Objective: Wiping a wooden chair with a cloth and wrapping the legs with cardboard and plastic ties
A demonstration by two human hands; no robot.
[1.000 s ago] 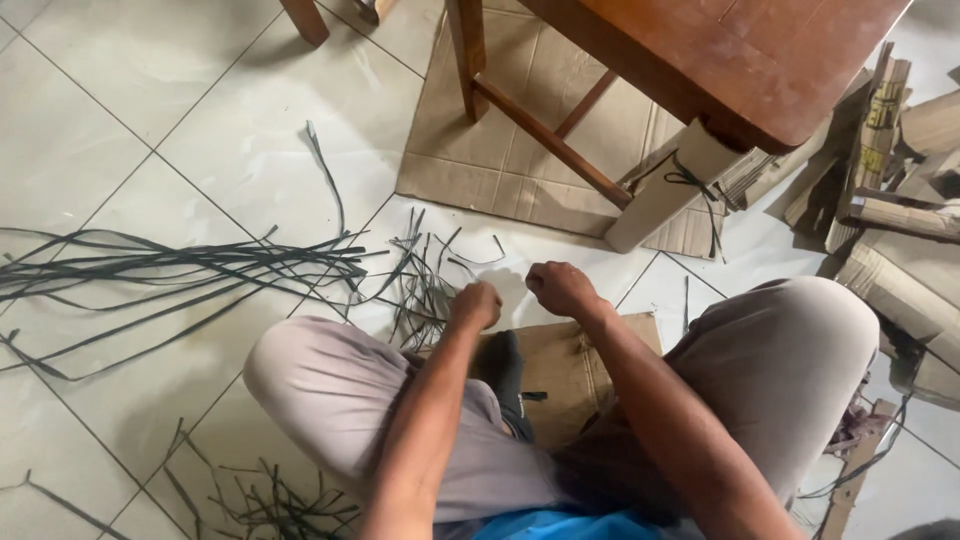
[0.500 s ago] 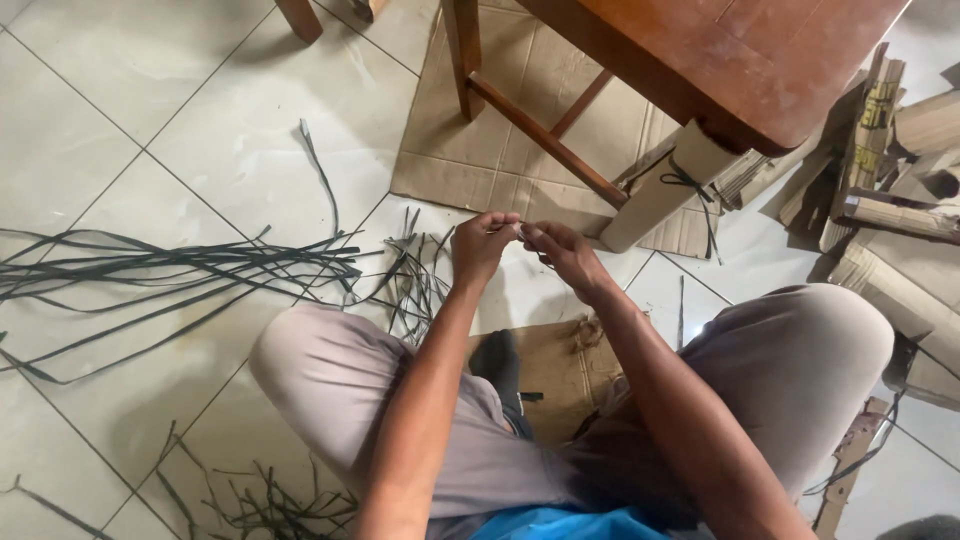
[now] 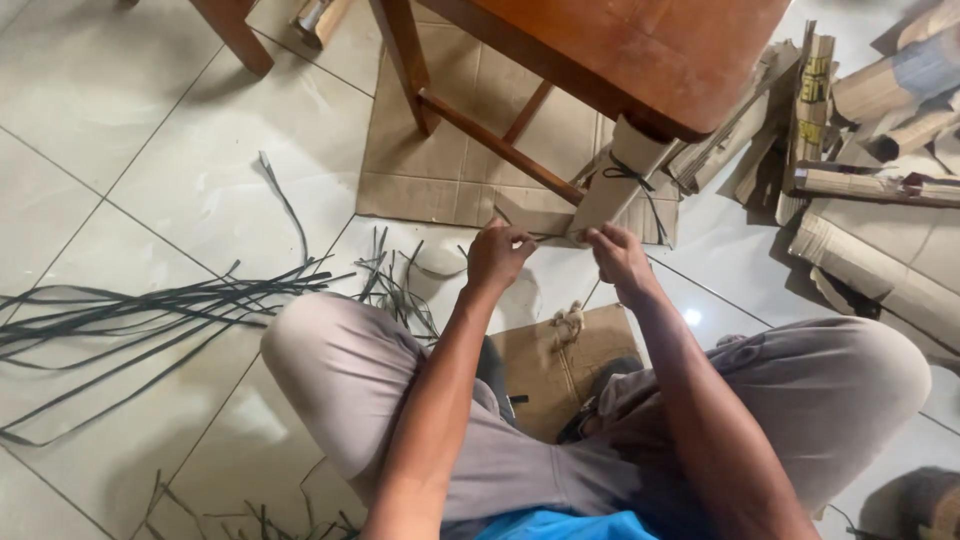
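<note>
Both hands are raised in front of the knees in the head view, each grip pinched shut with thumb against fingertips. The left hand [image 3: 497, 255] and the right hand [image 3: 618, 258] sit a little apart, and a thin strand [image 3: 556, 237] runs taut between them, its ends caught in the two pinches; it is too fine to tell its colour or material for sure. The strand hangs above the tiled floor [image 3: 150, 150], just in front of a rolled cardboard bundle [image 3: 618, 180] tied round with a dark strip, which leans against the edge of a wooden bench [image 3: 640, 50]. A flat sheet of cardboard [image 3: 450, 160] lies under the bench legs. To the left, a long sheaf of dark strips [image 3: 150, 305] is spread over the floor, with shorter offcuts [image 3: 395, 280] near the left hand. Below the hands, between the person's crossed legs, lies a brown cardboard piece [image 3: 545, 370] with a small tuft of pale fibre [image 3: 570, 322] on it. More folded cardboard scraps [image 3: 870, 180] are piled at the right.
</note>
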